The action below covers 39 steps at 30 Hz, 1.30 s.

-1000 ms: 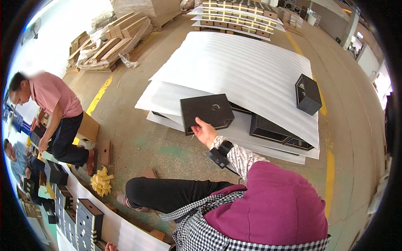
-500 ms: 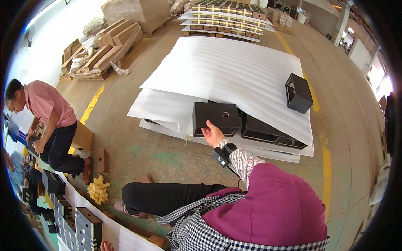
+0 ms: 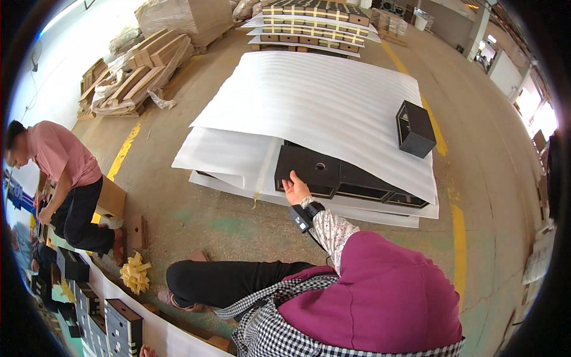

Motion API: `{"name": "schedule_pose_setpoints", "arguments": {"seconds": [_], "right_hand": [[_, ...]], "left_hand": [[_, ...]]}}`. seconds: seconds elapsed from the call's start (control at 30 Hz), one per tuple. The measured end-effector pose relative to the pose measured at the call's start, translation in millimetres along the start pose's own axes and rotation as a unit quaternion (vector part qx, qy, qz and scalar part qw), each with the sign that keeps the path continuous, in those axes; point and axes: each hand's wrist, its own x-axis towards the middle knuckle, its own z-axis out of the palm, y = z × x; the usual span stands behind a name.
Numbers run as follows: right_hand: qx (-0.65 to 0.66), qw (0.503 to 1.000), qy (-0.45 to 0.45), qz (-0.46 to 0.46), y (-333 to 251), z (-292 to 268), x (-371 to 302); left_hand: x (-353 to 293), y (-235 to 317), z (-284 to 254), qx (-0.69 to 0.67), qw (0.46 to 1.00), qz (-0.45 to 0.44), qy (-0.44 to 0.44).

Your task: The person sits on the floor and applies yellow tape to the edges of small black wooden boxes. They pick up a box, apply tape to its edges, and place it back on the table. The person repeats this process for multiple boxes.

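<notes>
My right hand (image 3: pixel 296 189) grips the near left edge of a black box (image 3: pixel 309 166) that has a round hole in its top. The box lies level at the front of a stack, against another black box (image 3: pixel 361 177) partly covered by a white foam sheet (image 3: pixel 309 89). My left hand (image 3: pixel 147 351) shows only a few fingertips at the lower edge, apart, beside a black box with pale tape strips (image 3: pixel 124 324). The rest of that hand is cut off.
One black box (image 3: pixel 415 129) stands on the sheet's right side. At left, a person in a pink shirt (image 3: pixel 68 157) bends beside a carton (image 3: pixel 111 199). A yellow ribbon bundle (image 3: pixel 135 273) lies on the floor. Wrapped timber (image 3: pixel 134 74) and layered box stacks (image 3: pixel 312 30) stand farther back.
The black box under my right hand has come down and now sits flush with its neighbour. My hand has stayed on its edge. The whole view has shifted slightly.
</notes>
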Motion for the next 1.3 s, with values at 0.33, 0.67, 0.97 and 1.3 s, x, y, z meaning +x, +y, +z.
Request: {"name": "schedule_pose_setpoints", "arguments": {"seconds": [0.33,0.67,0.97,1.3], "right_hand": [[-0.055,0.996,-0.02,-0.061,-11.9,-6.0,23.0],[-0.263,0.931,-0.079,0.24,71.2,51.1,-80.7],[-0.246,0.667,-0.556,0.43,190.9,217.3,-258.4],[-0.355,0.265,-0.726,0.526,295.1,161.6,-499.9]], "left_hand": [[17.9,-38.4,-25.8,-0.032,0.999,0.019,-0.037],[39.9,-99.0,-82.2,-0.059,0.998,0.022,-0.017],[-27.4,-48.3,-33.0,-0.069,0.992,0.064,0.078],[-202.6,-56.8,-44.0,-0.013,0.991,0.045,0.128]]}}
